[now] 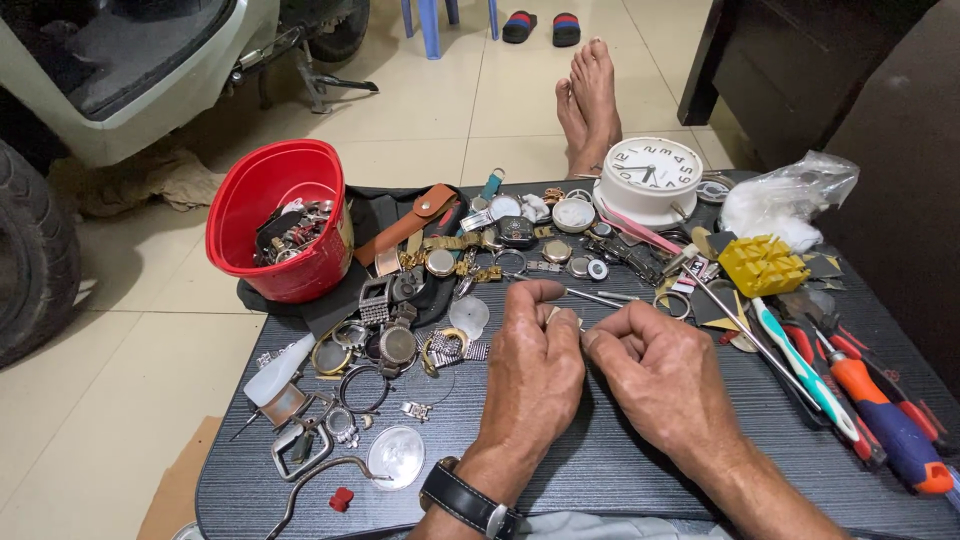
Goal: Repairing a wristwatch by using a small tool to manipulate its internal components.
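Your left hand [535, 350] and right hand [650, 365] are clenched together, pinching a small pale part [553, 314] between the fingertips; what it is I cannot tell. If your grip slips, it could vanish into the watch pieces [440, 275] just beyond your hands on the tabletop [600, 460]. Counted: one red bucket [280, 215], one white clock [652, 175], one toothbrush [805, 365].

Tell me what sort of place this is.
Probably an informal watch-repair spot at home: a low dark table strewn with watch cases and parts, a red bucket of more, screwdrivers, and a scooter parked on the tiled floor.
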